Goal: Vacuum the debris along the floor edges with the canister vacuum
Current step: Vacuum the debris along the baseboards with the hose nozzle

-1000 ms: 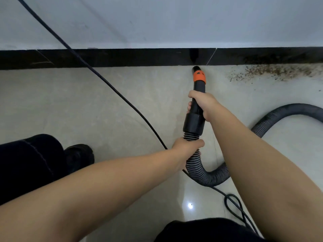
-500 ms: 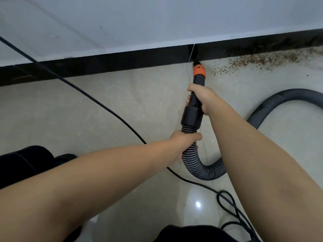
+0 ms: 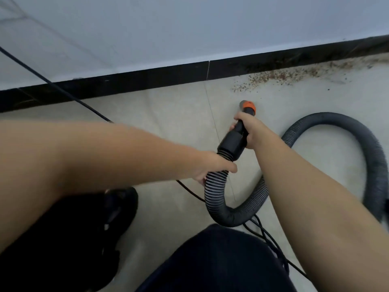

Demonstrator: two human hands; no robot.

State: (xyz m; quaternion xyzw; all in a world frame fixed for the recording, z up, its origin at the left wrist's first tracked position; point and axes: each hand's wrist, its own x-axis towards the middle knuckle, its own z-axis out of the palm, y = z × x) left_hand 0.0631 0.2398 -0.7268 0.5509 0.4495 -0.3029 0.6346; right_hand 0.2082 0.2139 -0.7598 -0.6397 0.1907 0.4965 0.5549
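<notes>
My right hand [image 3: 249, 131] grips the black vacuum nozzle just behind its orange collar [image 3: 248, 106]. The nozzle tip points up and right, a short way from the near end of the debris. My left hand [image 3: 212, 167] grips the ribbed grey hose [image 3: 214, 190] right below the black cuff [image 3: 231, 144]. Brown crumbly debris [image 3: 280, 77] lies in a strip along the black baseboard [image 3: 147, 80] toward the upper right. The hose loops down, then arcs off to the right [image 3: 357, 131]. The canister is out of view.
A black power cord [image 3: 69, 95] runs diagonally from the upper left under my left arm and coils near my knee [image 3: 265, 234]. A black shoe [image 3: 120, 205] and dark trouser legs fill the lower frame. Beige floor tile lies left of the nozzle; a white wall stands above the baseboard.
The nozzle has pulled back from the baseboard and swung right toward the debris. The view has tilted and shifted, and both hands keep their grips.
</notes>
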